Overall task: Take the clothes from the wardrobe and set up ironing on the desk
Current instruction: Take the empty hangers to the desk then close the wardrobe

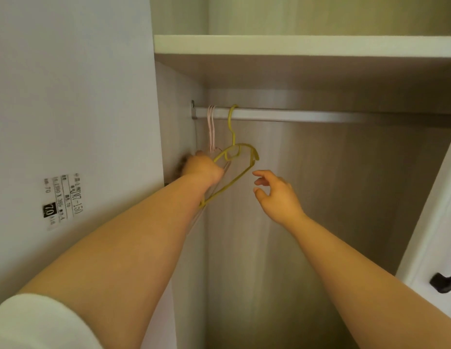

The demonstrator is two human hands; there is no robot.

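Observation:
I look up into an open wardrobe. A yellow hanger [240, 162] hangs bare on the white rail [282, 115], tilted toward me. Left of it hang pink hangers [211, 127], also bare as far as I can see. My left hand [203, 167] reaches in at the far left and closes around the lower part of the pink hangers, beside the yellow one's left arm. My right hand [276, 195] hovers just right of the yellow hanger, fingers spread, holding nothing. No clothes show on the rail.
A white shelf [305, 45] runs above the rail. The wardrobe's left side panel [68, 96] carries a printed label [63, 201]. At the right edge stands the open door [426, 235] with a black handle [443, 283].

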